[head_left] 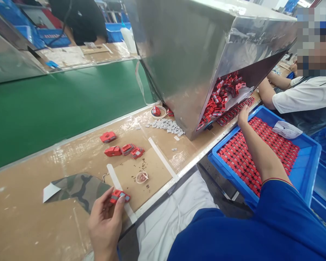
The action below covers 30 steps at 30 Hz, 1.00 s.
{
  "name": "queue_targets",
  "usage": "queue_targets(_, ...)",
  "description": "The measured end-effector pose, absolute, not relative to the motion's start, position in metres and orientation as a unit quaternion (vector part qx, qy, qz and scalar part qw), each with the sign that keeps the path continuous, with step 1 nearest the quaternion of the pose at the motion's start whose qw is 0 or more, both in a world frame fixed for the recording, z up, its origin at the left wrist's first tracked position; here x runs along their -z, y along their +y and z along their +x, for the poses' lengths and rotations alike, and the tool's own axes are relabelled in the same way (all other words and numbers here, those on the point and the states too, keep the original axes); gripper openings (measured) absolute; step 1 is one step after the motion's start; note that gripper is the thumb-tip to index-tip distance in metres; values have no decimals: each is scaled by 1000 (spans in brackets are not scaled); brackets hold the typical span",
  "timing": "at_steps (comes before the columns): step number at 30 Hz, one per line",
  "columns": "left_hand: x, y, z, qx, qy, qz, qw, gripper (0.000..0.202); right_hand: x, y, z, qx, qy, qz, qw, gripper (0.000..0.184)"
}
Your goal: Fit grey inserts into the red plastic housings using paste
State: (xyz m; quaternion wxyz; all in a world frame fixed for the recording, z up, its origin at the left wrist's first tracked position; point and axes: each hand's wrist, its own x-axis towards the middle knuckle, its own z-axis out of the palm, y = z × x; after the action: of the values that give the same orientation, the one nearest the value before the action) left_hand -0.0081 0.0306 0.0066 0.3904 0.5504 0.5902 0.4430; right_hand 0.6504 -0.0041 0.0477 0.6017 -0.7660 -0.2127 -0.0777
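Note:
My left hand grips a small red plastic component with a grey patch on top, between thumb and fingers. My right arm reaches across to a blue plastic tray, packed with rows of red components. My right hand rests at the tray's far rim, and I cannot tell whether it holds anything. On the tan work surface, several loose red components lie ahead of my left hand, not touching it.
A steel hopper overhangs the bench, with red components piled at its mouth. Nearby lie small grey pieces, a camouflage cloth and a green conveyor belt. A co-worker sits at the right, and another person is across the belt.

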Motion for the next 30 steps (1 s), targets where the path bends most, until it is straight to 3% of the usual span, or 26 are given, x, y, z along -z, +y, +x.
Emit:
queue_targets(4,-8,30,-9,-454,567,584,363,58,-26,-17,598,45,-347,-776,525,74)
queue_targets(7,-10,28,-9,-463,553,602,343,51,-11,-21,571,20,-458,-807,373,97)
queue_targets(10,-11,28,-8,-470,535,607,353,47,-7,-21,569,9,-475,-833,284,103)
queue_targets(17,-7,29,-9,-476,524,600,373,50,-20,-17,574,10,-384,-867,317,101)
queue_targets(23,-9,29,-10,-490,519,611,341,45,-38,-18,550,83,-389,-856,331,99)
queue_targets(27,-15,29,-5,-514,504,590,366,42,-76,-17,531,200,-440,-781,396,79)
queue_targets(30,-22,24,5,-525,467,547,455,46,-124,-9,499,200,-512,-716,431,55)
